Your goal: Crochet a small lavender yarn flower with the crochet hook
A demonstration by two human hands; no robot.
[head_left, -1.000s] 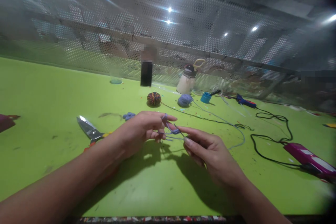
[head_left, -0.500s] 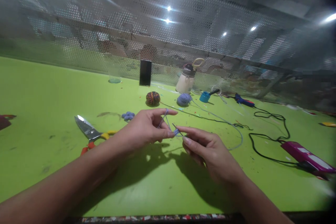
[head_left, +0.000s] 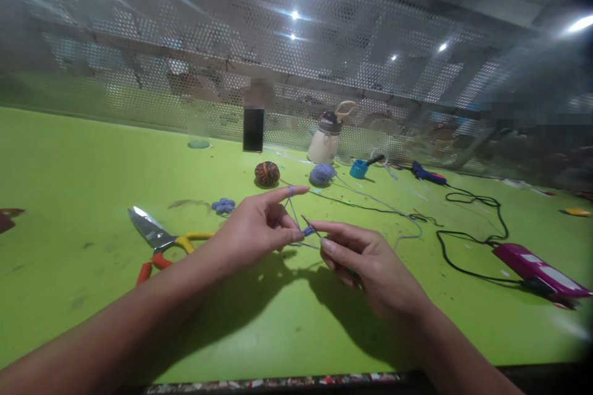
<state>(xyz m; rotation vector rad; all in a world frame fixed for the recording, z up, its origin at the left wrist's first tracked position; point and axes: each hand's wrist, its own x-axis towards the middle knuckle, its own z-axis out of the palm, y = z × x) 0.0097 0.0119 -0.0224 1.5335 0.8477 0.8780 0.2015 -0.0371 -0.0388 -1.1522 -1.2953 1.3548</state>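
My left hand (head_left: 259,222) pinches a small piece of blue-violet crochet work (head_left: 309,231) between thumb and fingers. Yarn of the same colour loops over its stretched index finger and runs down to the piece. In my right hand (head_left: 359,256) is a thin crochet hook (head_left: 309,222), held between thumb and index finger, its tip at the stitches. A strand trails from the blue-violet yarn ball (head_left: 322,174) behind my hands, curving round to the right. A finished-looking crocheted flower (head_left: 223,205) lies left of my left hand.
Scissors (head_left: 157,237) with red and yellow handles lie beside my left forearm. Behind stand a multicoloured yarn ball (head_left: 267,173), a phone (head_left: 253,129), a bottle (head_left: 324,142) and a blue pot (head_left: 359,168). A glue gun (head_left: 428,174) and a corded magenta box (head_left: 537,268) are at right.
The whole view has shifted slightly. My hands keep nearly the same pose, with the hook still at the crochet piece and the yarn still over my left index finger.
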